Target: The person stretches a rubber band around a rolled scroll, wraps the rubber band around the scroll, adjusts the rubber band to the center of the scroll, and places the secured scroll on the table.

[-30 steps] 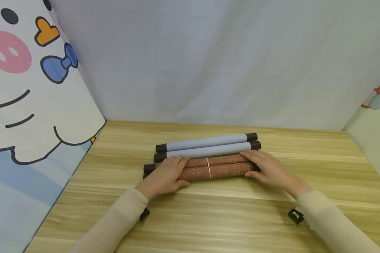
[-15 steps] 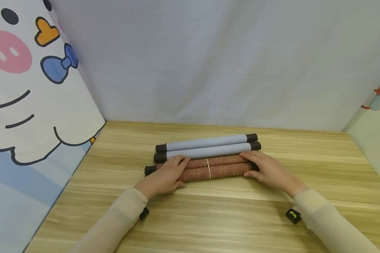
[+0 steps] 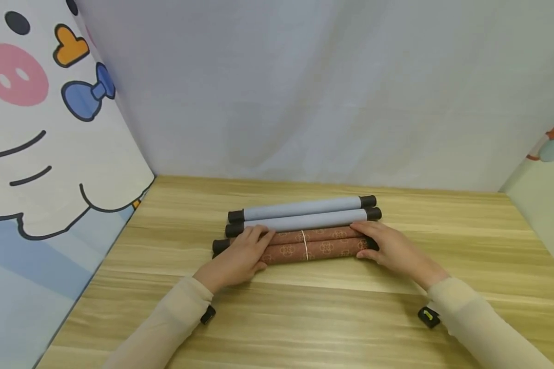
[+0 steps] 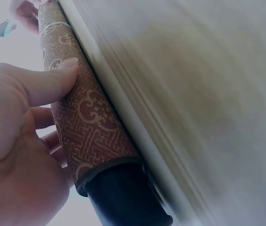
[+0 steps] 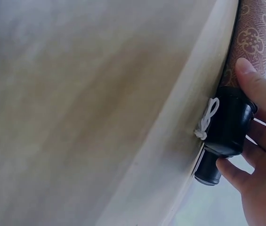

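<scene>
Two brown patterned scrolls [image 3: 325, 248] with black end caps lie side by side across the table, a thin white string [image 3: 305, 246] around them. My left hand [image 3: 235, 259] grips the left part of this pair, fingers over the top and thumb on the near side. At the right end, my right hand [image 3: 390, 251] holds the pair, also with its fingers behind and thumb in front. In the right wrist view a small white cord loop [image 5: 209, 115] hangs by the black end cap [image 5: 230, 120]. The left palm covers part of the left ends.
Just behind the brown pair lie two pale blue-grey scrolls, a far one [image 3: 300, 207] and a nearer one [image 3: 304, 222], with black ends. A wood-grain table [image 3: 304, 328] carries everything. A white curtain [image 3: 328, 92] and a cartoon-printed panel [image 3: 60, 138] stand at the back and left.
My left hand has slid slightly left along the brown scrolls, its thumb drawing back. The brown pair has shifted very slightly right. My right hand has stayed almost in place.
</scene>
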Demonstrator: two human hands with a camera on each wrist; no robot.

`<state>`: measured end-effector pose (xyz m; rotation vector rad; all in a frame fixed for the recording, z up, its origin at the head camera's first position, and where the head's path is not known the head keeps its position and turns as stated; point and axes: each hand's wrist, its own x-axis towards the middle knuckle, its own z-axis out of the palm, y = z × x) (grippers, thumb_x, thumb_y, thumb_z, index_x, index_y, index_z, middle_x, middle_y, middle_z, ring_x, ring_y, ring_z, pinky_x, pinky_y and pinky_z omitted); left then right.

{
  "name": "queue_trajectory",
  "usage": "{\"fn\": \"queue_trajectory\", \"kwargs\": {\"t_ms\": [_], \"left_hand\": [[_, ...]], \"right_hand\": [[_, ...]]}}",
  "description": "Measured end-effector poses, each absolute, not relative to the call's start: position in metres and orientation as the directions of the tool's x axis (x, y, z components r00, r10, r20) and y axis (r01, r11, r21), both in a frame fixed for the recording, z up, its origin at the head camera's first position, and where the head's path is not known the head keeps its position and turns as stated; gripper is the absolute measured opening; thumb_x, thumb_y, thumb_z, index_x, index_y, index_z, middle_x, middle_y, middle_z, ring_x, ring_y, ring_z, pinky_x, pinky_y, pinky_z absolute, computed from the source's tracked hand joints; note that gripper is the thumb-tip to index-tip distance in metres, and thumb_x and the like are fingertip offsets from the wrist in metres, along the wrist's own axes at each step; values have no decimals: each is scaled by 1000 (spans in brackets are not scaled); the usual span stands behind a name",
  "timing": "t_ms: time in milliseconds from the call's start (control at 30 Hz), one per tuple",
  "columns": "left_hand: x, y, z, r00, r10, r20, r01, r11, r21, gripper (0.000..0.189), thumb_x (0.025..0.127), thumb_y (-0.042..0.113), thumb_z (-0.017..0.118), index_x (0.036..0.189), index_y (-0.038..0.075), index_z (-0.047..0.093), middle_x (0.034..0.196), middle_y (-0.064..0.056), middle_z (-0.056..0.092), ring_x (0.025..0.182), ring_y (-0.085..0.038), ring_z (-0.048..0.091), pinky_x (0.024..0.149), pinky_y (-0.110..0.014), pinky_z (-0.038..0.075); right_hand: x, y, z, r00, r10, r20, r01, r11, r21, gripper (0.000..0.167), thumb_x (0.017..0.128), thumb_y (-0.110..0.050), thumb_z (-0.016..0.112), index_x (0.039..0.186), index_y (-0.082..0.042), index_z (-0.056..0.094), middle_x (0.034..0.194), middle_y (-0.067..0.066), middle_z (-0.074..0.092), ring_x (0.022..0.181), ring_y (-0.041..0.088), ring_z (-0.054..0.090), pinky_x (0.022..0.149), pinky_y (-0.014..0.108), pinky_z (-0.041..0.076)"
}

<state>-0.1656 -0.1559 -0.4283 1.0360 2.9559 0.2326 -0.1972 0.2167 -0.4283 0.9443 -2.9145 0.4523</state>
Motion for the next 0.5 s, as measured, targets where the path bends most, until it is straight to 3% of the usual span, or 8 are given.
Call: {"fn": "queue_trajectory", "kwargs": {"t_ms": [300,500], "left_hand": [[-156,-150,-408,-761,634,137,647,756,99,68,92,29,70,148,1,43,145,-15,44,132,-32,45,112,-46,42],[-145,-137,-390,-675,714,185,736,669,103,45,94,22,67,137,12,58,132,-3,58,122,-20,54,102,-35,50]], "right_hand": [[-192,219,-408,-803,-568,183,-596,752,-283,70,83,-21,78,144,-1,49,145,24,51,134,44,48,109,59,41],[-181,224,-387,-784,-540,307,-610,763,-214,43,84,-13,77,124,-3,66,117,18,70,108,36,67,91,52,55]]}}
